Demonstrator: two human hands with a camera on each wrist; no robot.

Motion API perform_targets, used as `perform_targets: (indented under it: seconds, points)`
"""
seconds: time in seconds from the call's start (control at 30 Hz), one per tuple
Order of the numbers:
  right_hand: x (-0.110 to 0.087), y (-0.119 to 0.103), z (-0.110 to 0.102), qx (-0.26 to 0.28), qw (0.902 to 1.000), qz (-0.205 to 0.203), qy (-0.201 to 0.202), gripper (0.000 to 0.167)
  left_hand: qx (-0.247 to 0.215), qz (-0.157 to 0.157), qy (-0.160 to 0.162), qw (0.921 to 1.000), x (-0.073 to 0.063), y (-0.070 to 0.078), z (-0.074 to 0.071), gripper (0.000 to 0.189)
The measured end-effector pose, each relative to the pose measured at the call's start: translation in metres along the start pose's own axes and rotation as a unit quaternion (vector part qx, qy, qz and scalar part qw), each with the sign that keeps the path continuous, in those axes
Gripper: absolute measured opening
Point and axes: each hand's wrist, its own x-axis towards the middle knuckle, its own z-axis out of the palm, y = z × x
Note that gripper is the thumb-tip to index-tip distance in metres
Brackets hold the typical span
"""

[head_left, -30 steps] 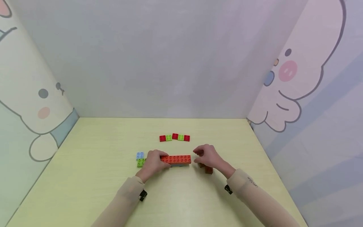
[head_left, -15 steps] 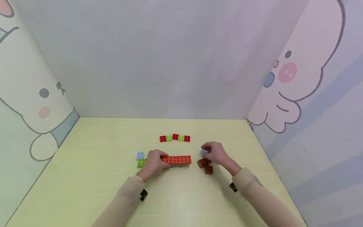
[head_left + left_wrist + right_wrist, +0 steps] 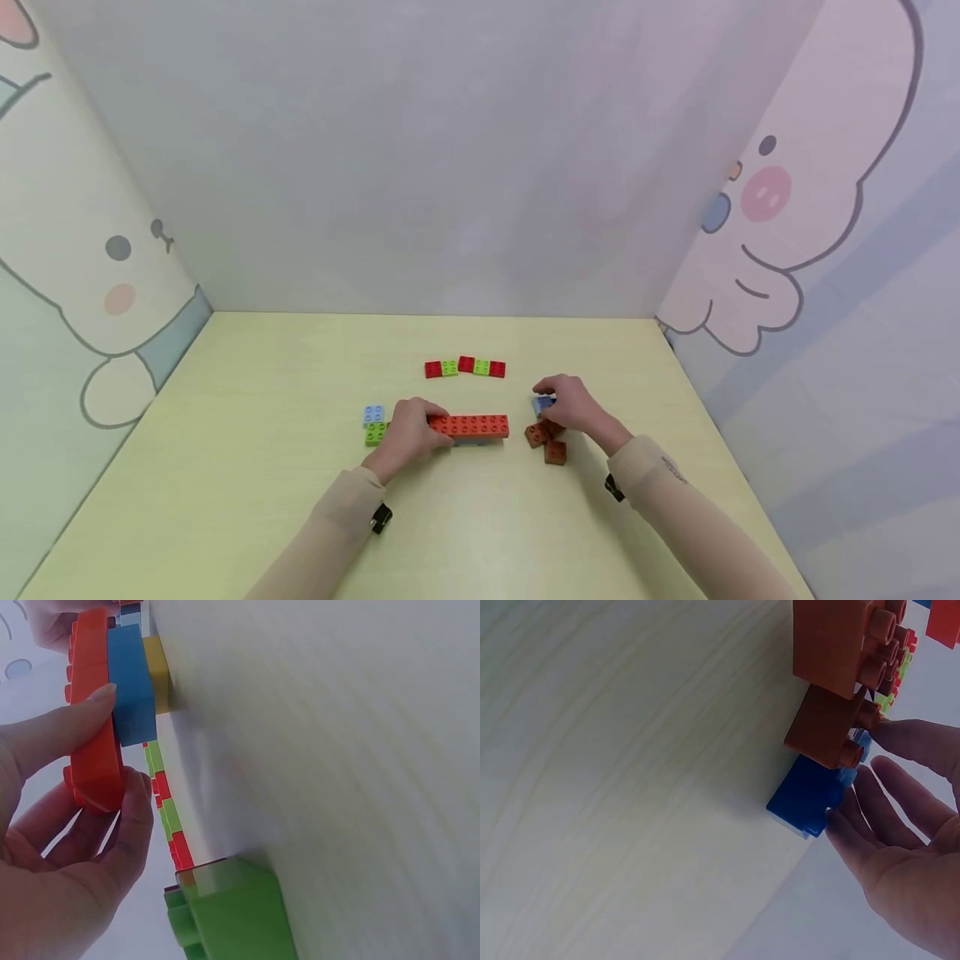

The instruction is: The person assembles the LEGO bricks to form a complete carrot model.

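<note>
My left hand [image 3: 407, 435] grips one end of a long red toy brick [image 3: 476, 427], thumb on its near side and fingers on the far side. Under that brick sit a blue brick [image 3: 133, 686] and a yellow brick [image 3: 156, 673], seen in the left wrist view. Off to the right, my right hand [image 3: 573, 405] pinches a dark blue brick [image 3: 804, 793] low at the table, with lighter blue [image 3: 862, 742] showing between thumb and fingers. Right against the dark blue brick stands a brown brick [image 3: 825, 726]. The fingers partly hide the blue pieces in the head view.
Other brown bricks [image 3: 556, 452] lie just in front of the right hand. Left of the left hand are a green brick [image 3: 376, 433] and a light blue brick [image 3: 373, 413]. Farther back, red and lime bricks [image 3: 467, 365] form a row. Walls border the table [image 3: 285, 375].
My right hand has moved from over the brown bricks back and slightly right to the blue pieces, uncovering the brown bricks. The left hand keeps its hold on the long red brick.
</note>
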Motion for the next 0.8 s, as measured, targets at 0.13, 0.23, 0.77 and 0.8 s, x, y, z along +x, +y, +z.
perform_targets:
  seconds: [0.13, 0.23, 0.77, 0.8]
  points:
    - [0.005, 0.0, 0.003, -0.004, 0.9999, 0.01, -0.012, 0.036, 0.004, -0.006, -0.001, 1.0, 0.001, 0.0, 0.0, 0.038]
    - [0.009, 0.0, 0.004, -0.013, 0.9996, 0.017, -0.019, 0.035, 0.007, -0.005, -0.002, 1.0, 0.001, -0.001, 0.001, 0.038]
    - [0.008, -0.011, -0.003, 0.017, 0.9998, 0.004, 0.004, 0.035, 0.012, -0.004, 0.002, 0.9999, 0.001, -0.002, 0.003, 0.039]
    - [0.007, -0.013, -0.003, 0.023, 0.9997, 0.004, 0.003, 0.034, 0.013, -0.003, 0.002, 0.9999, 0.001, -0.002, 0.003, 0.039]
